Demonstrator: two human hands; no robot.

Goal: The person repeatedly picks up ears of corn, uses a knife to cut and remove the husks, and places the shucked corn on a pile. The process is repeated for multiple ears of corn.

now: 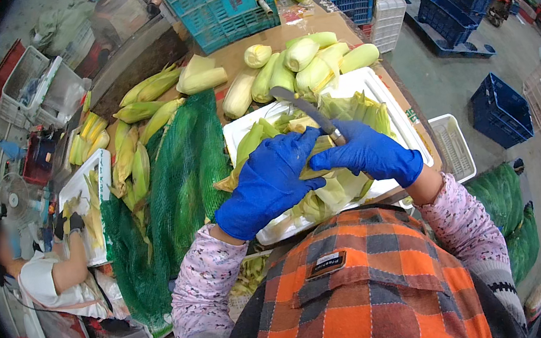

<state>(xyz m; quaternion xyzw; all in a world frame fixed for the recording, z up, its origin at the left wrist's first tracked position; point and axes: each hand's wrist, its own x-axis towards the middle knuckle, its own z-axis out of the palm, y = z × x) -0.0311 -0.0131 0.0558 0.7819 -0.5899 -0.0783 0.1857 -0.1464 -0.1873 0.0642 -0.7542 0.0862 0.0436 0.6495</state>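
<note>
Both hands wear blue gloves and meet over a white foam tray [401,116]. My left hand [269,177] grips an ear of corn [322,154], mostly hidden behind the fingers. In my right hand [370,150] is a knife with a curved blade [307,108], its tip pointing away from me to the left. The right thumb rests against the corn. Loose green husks [360,108] lie in the tray under and around my hands. Just beyond the tray is a pile of partly husked ears [305,64].
A green mesh sack [188,164] with corn lies to the left, unhusked ears [128,157] beside it. A teal crate [224,8] stands at the back. At far left, a co-worker [54,277] handles corn over another foam tray [105,185]. Blue crates [501,110] are on the floor at right.
</note>
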